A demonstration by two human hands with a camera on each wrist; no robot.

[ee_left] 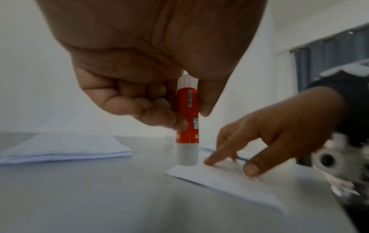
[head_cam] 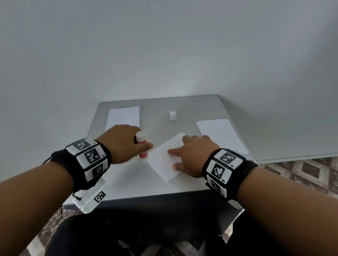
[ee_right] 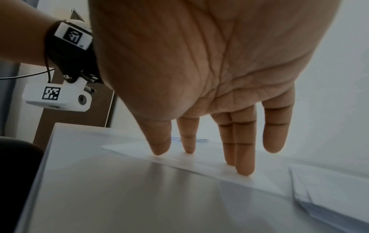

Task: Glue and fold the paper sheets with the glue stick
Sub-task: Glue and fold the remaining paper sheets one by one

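left hand [ee_left: 139, 94] pinches the upright glue stick [ee_left: 187, 121] at mid-barrel, tip on the paper sheet's [head_cam: 163, 160] corner. right hand [head_cam: 190, 155], fingers straight, pins the sheet to the surface [head_cam: 128, 181]. sheet looks thin and floppy, likely slides unless pinned; stick rigid, light.

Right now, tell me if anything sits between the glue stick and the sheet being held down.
Nothing visible does. The left hand holds the glue stick upright, its lower end at the sheet's near corner. The right hand presses the sheet further along, clear of that corner.
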